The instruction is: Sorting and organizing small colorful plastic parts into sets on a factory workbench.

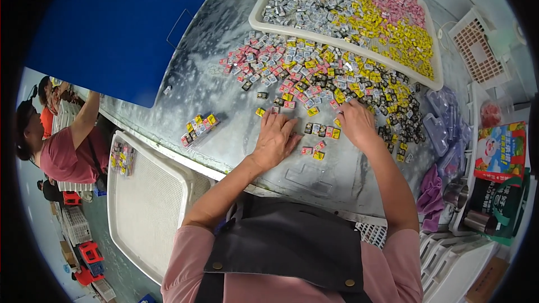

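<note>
Small wrapped pieces (306, 98) in black, pink, yellow and white lie in a loose heap on the grey table. My left hand (274, 141) rests at the near edge of the heap, fingers bent and apart, its fingertips by a few pieces. At the heap's edge, my right hand (358, 125) has its fingers drawn together over a small wrapped piece (337, 122); the fingertips partly hide it. Between the hands sits a short row of pieces (322, 130), with a few more just below it. A clear plastic box (309, 179) lies nearer to me.
A large white tray (348, 44) of colour-sorted pieces stands at the back. A filled clear box (200, 130) is on the left, near a blue board (123, 28). Another white tray (149, 207) sits below the table edge. Clear lids (443, 118) lie right. A co-worker (67, 151) is at far left.
</note>
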The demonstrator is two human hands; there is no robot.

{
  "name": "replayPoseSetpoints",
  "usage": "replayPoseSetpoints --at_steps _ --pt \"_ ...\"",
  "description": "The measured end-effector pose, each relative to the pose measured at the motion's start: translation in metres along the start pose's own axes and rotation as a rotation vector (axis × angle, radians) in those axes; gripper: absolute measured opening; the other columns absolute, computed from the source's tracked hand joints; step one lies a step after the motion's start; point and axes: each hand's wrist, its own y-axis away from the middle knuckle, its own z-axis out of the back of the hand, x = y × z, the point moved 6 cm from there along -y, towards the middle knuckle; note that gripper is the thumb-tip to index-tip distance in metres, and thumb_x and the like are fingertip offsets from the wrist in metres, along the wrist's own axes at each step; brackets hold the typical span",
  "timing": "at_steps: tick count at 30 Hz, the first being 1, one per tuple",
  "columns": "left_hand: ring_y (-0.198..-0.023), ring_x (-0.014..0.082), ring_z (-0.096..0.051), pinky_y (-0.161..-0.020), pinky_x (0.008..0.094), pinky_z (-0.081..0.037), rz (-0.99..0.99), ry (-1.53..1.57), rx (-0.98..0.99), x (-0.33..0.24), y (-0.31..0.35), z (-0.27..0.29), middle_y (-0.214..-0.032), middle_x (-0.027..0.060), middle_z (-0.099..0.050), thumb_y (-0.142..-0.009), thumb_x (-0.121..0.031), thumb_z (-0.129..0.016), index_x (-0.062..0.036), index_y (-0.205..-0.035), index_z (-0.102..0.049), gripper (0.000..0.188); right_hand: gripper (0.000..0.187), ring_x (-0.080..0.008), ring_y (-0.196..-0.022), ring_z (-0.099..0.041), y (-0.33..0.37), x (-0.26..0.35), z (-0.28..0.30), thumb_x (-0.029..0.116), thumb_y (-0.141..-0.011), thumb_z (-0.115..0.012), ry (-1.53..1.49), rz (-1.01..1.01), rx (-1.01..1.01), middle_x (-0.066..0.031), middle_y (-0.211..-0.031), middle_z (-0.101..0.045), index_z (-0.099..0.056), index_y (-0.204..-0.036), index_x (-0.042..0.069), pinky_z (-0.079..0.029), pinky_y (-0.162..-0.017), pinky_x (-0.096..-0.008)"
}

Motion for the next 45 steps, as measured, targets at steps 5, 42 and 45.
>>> replayPoseSetpoints --at_steps 5,42,45 --pt "-0.101 0.034 -0.056 -0.103 0.0501 -0.04 0.021 0.031 -0.063 0.011 0.001 0.009 -0.104 0.014 -0.06 -0.081 -0.014 -0.077 -0.0026 -0.114 -0.067 0.036 0.021 -0.0395 -0.096 -0.067 -0.008 -0.009 -0.003 0.017 -0.087 -0.07 -0.064 -0.085 0.105 -0.0231 -0.104 -0.067 -0.069 -0.094 -0.002 -0.055 -0.082 -0.0489" --pt "-0.094 0.0332 -0.057 -0.101 0.0506 -0.038 0.034 -0.013 -0.109 -0.004 -0.018 -0.008 -0.093 0.0124 -0.061 -0.083 -0.012 -0.072 -0.0056 -0.097 -0.067 0.017 0.032 -0.0356 -0.082 -0.066 0.061 -0.007 -0.005 0.016 -0.087 -0.075 -0.341 -0.128 -0.083 -0.0177 -0.094 -0.063 -0.064 -0.112 -0.002 -0.052 -0.073 -0.0438" --pt "-0.094 0.0331 -0.057 -0.102 0.0511 -0.037 0.054 -0.002 -0.094 -0.004 -0.014 -0.008 -0.093 0.0125 -0.061 -0.083 -0.011 -0.071 -0.0047 -0.105 -0.067 0.023 0.032 -0.0362 -0.082 -0.065 0.047 0.004 0.004 0.021 -0.089 -0.073 -0.274 -0.057 -0.18 -0.0177 -0.094 -0.063 -0.065 -0.111 -0.002 -0.052 -0.073 -0.0448"
